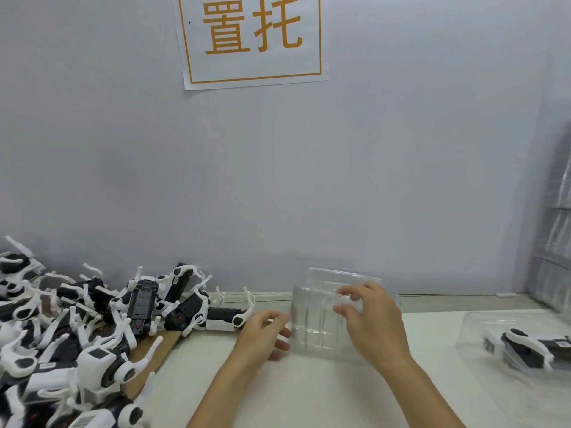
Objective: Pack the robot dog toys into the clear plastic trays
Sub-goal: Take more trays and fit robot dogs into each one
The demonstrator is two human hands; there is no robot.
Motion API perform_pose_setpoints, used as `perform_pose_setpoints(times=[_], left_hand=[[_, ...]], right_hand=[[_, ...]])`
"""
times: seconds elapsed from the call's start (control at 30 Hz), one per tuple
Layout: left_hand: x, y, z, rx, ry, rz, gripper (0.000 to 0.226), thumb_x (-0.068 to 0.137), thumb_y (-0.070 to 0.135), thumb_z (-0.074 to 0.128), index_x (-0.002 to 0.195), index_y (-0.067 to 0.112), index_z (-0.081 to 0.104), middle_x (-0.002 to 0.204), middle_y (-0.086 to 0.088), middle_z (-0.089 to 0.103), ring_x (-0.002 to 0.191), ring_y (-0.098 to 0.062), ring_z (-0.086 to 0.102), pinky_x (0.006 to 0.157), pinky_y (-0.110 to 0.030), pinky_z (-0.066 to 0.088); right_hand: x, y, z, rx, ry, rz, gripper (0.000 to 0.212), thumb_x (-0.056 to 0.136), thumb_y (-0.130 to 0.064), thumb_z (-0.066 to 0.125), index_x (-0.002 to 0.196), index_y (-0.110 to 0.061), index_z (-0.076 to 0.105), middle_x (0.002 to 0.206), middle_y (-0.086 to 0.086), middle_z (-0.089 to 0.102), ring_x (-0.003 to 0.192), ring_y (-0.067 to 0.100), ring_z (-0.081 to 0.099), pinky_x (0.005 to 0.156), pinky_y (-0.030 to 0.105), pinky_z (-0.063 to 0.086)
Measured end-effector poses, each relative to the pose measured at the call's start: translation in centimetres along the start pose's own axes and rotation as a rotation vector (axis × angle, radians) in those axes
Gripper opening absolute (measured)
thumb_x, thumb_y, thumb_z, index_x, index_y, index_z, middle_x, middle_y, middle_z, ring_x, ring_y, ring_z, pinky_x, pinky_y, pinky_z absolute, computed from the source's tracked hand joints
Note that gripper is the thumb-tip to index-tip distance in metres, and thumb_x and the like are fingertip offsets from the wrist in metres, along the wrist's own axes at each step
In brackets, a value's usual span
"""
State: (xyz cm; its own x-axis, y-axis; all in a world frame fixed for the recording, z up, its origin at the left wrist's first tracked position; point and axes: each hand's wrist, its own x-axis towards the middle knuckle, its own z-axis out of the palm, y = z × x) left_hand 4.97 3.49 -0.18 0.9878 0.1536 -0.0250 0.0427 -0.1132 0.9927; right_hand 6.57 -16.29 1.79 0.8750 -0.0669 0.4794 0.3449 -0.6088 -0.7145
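A clear plastic tray stands tilted on the white table in the middle, held between my two hands. My right hand grips its upper right edge with curled fingers. At the tray's left side, my left hand holds it with fingers and thumb. A heap of black-and-white robot dog toys lies at the left, reaching back to the wall. At the right lies a second clear tray with one robot dog toy in it.
A grey wall with a paper sign rises right behind the table. A stack of clear trays in plastic wrap stands at the far right. A piece of brown cardboard lies under the toy heap.
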Motion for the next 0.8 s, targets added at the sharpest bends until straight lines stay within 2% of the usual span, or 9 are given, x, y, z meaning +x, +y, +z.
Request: perform_pose_setpoints(times=[0.07, 0.13, 0.23, 0.33, 0.4, 0.43, 0.5, 0.6, 0.8], left_hand=[[-0.2, 0.1, 0.2, -0.073, -0.053, 0.030, 0.029, 0.091, 0.033, 0.069, 0.107, 0.011, 0.060, 0.084, -0.007, 0.067, 0.067, -0.020, 0.065, 0.063, -0.031, 0.052], [-0.4, 0.3, 0.3, -0.082, -0.059, 0.087, 0.037, 0.084, 0.032, 0.075, 0.107, 0.009, 0.058, 0.080, -0.007, 0.066, 0.063, -0.020, 0.063, 0.061, -0.030, 0.051], [-0.6, 0.8, 0.7, -0.175, -0.032, 0.155, 0.032, 0.078, 0.031, 0.072, 0.089, 0.002, 0.064, 0.071, -0.007, 0.060, 0.052, -0.019, 0.053, 0.053, -0.027, 0.042], [-0.6, 1.4, 1.3, -0.366, -0.037, 0.153, 0.015, 0.091, 0.015, 0.064, 0.092, 0.001, 0.069, 0.072, -0.006, 0.061, 0.049, -0.017, 0.050, 0.053, -0.026, 0.037], [-0.7, 1.9, 1.5, -0.460, -0.050, 0.154, 0.010, 0.092, 0.008, 0.062, 0.092, 0.003, 0.071, 0.080, -0.007, 0.066, 0.054, -0.016, 0.055, 0.055, -0.026, 0.039], [-0.8, 2.1, 1.6, -0.483, -0.060, 0.167, 0.010, 0.090, 0.009, 0.063, 0.091, 0.006, 0.072, 0.086, -0.006, 0.070, 0.059, -0.015, 0.060, 0.057, -0.026, 0.041], [-1.1, 2.7, 1.4, -0.505, -0.080, 0.210, 0.012, 0.083, 0.015, 0.065, 0.087, 0.012, 0.075, 0.100, -0.004, 0.074, 0.071, -0.016, 0.067, 0.064, -0.026, 0.045], [-1.4, 3.3, 1.0, -0.552, -0.120, 0.269, 0.017, 0.080, 0.018, 0.063, 0.080, 0.019, 0.080, 0.103, -0.003, 0.075, 0.084, -0.017, 0.071, 0.070, -0.026, 0.051], [-1.5, 4.3, 0.0, -0.753, -0.216, 0.333, 0.011, 0.074, 0.028, 0.068, 0.077, 0.024, 0.078, 0.097, 0.002, 0.075, 0.081, -0.017, 0.071, 0.072, -0.028, 0.057]], right_hand=[[0.1, -0.7, 0.0, 0.051, 0.034, -0.013, 0.014, 0.089, -0.028, 0.070, 0.099, -0.037, 0.069, 0.097, -0.021, 0.054, 0.086, -0.014, 0.050, 0.074, 0.016, 0.038], [0.3, -1.3, -0.2, 0.104, 0.053, -0.028, 0.011, 0.089, -0.028, 0.071, 0.095, -0.038, 0.069, 0.095, -0.018, 0.057, 0.088, -0.010, 0.053, 0.071, 0.009, 0.035], [0.6, -2.0, -0.6, 0.198, 0.055, -0.066, 0.014, 0.087, -0.025, 0.073, 0.093, -0.037, 0.070, 0.093, -0.017, 0.061, 0.092, -0.006, 0.056, 0.076, 0.009, 0.037], [0.8, -2.9, -1.0, 0.269, 0.077, -0.101, 0.018, 0.086, -0.022, 0.075, 0.092, -0.038, 0.070, 0.093, -0.018, 0.061, 0.092, -0.006, 0.058, 0.079, 0.013, 0.043], [0.8, -3.5, -1.4, 0.346, 0.081, -0.105, 0.017, 0.087, -0.020, 0.075, 0.092, -0.036, 0.072, 0.095, -0.017, 0.060, 0.084, 0.005, 0.064, 0.074, 0.025, 0.052], [0.8, -3.8, -1.6, 0.389, 0.080, -0.109, 0.018, 0.087, -0.018, 0.075, 0.093, -0.035, 0.072, 0.097, -0.016, 0.061, 0.077, 0.011, 0.067, 0.066, 0.027, 0.054], [0.7, -4.2, -2.2, 0.460, 0.074, -0.128, 0.020, 0.088, -0.013, 0.073, 0.095, -0.032, 0.073, 0.102, -0.013, 0.061, 0.061, 0.016, 0.069, 0.054, 0.019, 0.052], [0.6, -5.0, -2.8, 0.520, 0.050, -0.148, 0.022, 0.089, -0.009, 0.072, 0.099, -0.028, 0.074, 0.103, -0.009, 0.063, 0.051, 0.017, 0.068, 0.052, 0.017, 0.050], [0.6, -6.7, -3.4, 0.586, 0.026, -0.144, 0.016, 0.089, -0.012, 0.073, 0.097, -0.025, 0.075, 0.102, -0.006, 0.065, 0.043, 0.023, 0.065, 0.044, 0.015, 0.043]])
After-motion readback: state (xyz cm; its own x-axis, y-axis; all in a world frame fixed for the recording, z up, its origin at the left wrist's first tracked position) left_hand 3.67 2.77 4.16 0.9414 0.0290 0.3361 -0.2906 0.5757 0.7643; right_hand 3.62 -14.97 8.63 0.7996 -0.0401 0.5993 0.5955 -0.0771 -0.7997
